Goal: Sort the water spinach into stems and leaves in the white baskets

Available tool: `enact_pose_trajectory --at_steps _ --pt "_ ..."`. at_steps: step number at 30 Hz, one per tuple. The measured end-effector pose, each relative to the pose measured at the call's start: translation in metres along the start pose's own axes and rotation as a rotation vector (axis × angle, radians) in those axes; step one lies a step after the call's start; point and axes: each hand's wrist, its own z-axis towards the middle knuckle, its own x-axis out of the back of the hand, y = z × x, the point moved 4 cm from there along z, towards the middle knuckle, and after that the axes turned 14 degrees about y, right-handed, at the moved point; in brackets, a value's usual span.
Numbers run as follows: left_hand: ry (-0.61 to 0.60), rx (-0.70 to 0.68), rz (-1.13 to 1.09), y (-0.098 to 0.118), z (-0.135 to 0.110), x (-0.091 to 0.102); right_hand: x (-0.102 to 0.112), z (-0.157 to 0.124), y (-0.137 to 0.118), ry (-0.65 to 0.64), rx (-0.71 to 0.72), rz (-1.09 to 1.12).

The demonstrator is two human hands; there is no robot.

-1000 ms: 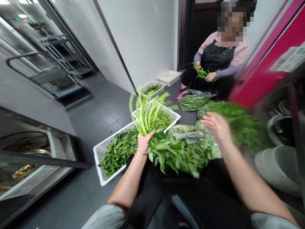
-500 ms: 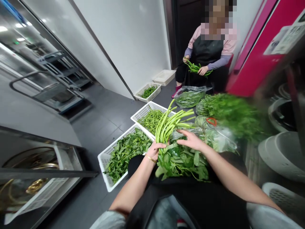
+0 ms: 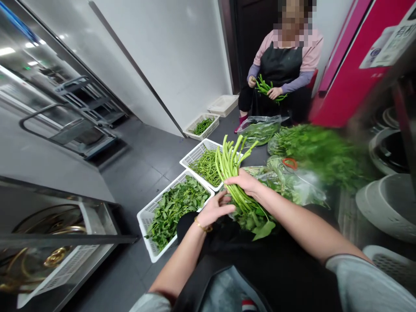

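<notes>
My right hand [image 3: 244,182] is wrapped round a bunch of long-stemmed leafy greens [image 3: 231,159]. The pale green stems point up and away from me, and the broad leaves hang down over my lap. Just left of the bunch is my left hand [image 3: 214,210], fingers apart and thumb out, holding nothing; whether its fingertips touch the leaves is hidden. Beyond it stands a white basket of leafy tops [image 3: 139,213]. A second white basket [image 3: 186,159], holding cut green stems, adjoins that one at the back.
Plastic bags of greens [image 3: 302,186] lie to the right, beside a blurred heap of leafy herbs [image 3: 318,151]. A co-worker [image 3: 282,65] sits opposite, holding green vegetables. White tubs [image 3: 386,208] stand at right, a metal rack [image 3: 123,238] at left. Smaller baskets [image 3: 211,128] line the wall.
The bunch has passed from my left hand to my right, which now grips it around the stems. My left hand has let go and opened beside it. The stems stand more upright.
</notes>
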Motion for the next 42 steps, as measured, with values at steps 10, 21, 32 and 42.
enact_pose_trajectory --at_steps 10,21,32,42 --pt "0.398 0.056 -0.631 -0.004 0.028 0.042 -0.048 -0.048 0.01 -0.353 0.678 -1.105" --pt "0.161 0.012 -0.313 0.028 0.019 0.045 0.046 -0.025 -0.016 -0.06 0.756 -0.885" --pt "0.234 0.218 -0.469 0.008 0.031 0.03 -0.014 -0.045 -0.019 -0.05 0.823 -0.976" --pt "0.438 -0.149 -0.249 0.007 0.025 0.038 -0.033 -0.034 0.005 -0.202 0.686 -0.999"
